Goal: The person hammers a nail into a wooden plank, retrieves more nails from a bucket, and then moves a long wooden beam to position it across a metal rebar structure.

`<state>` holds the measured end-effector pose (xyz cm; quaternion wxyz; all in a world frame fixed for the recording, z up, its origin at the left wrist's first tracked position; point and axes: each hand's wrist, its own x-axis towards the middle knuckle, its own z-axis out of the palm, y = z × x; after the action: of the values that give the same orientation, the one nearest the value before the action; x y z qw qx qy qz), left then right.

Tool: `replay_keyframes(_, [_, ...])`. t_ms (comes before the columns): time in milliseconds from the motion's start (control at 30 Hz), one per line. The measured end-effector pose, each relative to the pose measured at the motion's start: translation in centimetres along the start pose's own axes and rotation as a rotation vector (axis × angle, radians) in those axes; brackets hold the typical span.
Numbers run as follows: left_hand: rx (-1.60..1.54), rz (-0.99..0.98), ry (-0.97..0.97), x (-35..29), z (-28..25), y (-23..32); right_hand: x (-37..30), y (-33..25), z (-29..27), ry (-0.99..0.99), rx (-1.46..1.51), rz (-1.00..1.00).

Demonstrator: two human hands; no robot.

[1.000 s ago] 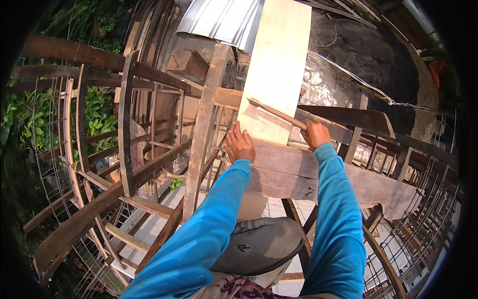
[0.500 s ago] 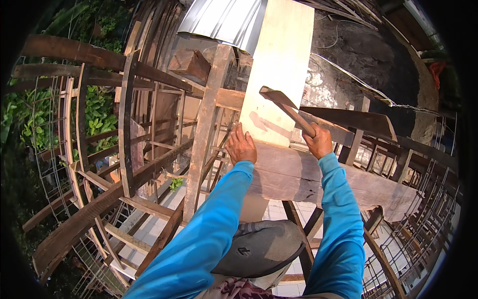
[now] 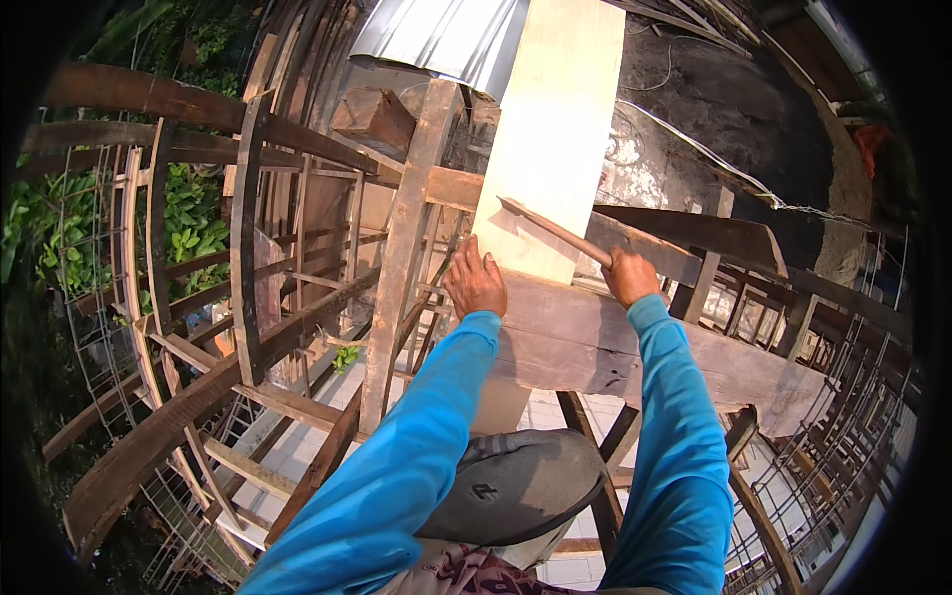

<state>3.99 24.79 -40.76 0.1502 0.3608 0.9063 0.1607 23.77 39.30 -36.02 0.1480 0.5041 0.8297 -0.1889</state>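
A pale, wide wooden board (image 3: 555, 119) stretches away from me, its near end against a thick brown beam (image 3: 565, 327). At the board's near left corner is my left hand (image 3: 476, 281), thumb on top and fingers along the side edge, closed on it. My right hand (image 3: 633, 278) is wrapped around the wooden handle of what looks like a hatchet (image 3: 550, 227). The head, seen nearly edge-on, is over the board and points left; whether it touches the wood I cannot tell.
An upright post (image 3: 409, 248) stands left of the board. Farther left is a timber frame (image 3: 248, 238) with gaps and foliage behind it. Corrugated metal sheeting (image 3: 446, 45) lies at the far end. Below my knee (image 3: 526, 486) there are white tiles and cross timbers.
The hatchet has turned from showing its broad face to nearly edge-on, and its head has dropped lower and left over the board. My left hand keeps its place on the board.
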Motion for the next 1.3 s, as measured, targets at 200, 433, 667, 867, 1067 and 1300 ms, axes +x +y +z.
replay_keyframes(200, [-0.021, -0.069, -0.047, 0.2, 0.3, -0.6, 0.1, -3.1, -2.1, 0.144, 0.151, -0.088])
replay_keyframes(433, [-0.015, -0.005, 0.043, -0.1, 0.5, -0.8, 1.1, -1.0, 0.4, 0.088, 0.027, 0.059])
replay_keyframes(667, [-0.006, -0.021, -0.050, 0.1, -0.2, -0.3, -0.7, -1.6, 0.7, -0.046, 0.105, 0.076])
replay_keyframes(867, [-0.012, -0.010, 0.010, 0.2, 0.2, -0.7, -0.6, -3.2, -0.8, 0.076, 0.194, 0.058])
replay_keyframes(1067, [0.005, -0.001, 0.032, 0.2, 0.5, -1.0, 0.9, -1.6, 0.9, 0.000, -0.005, 0.111])
replay_keyframes(1300, [-0.012, -0.014, -0.041, 0.0, -0.1, -0.2, 0.1, -2.6, 0.9, 0.005, 0.021, 0.159])
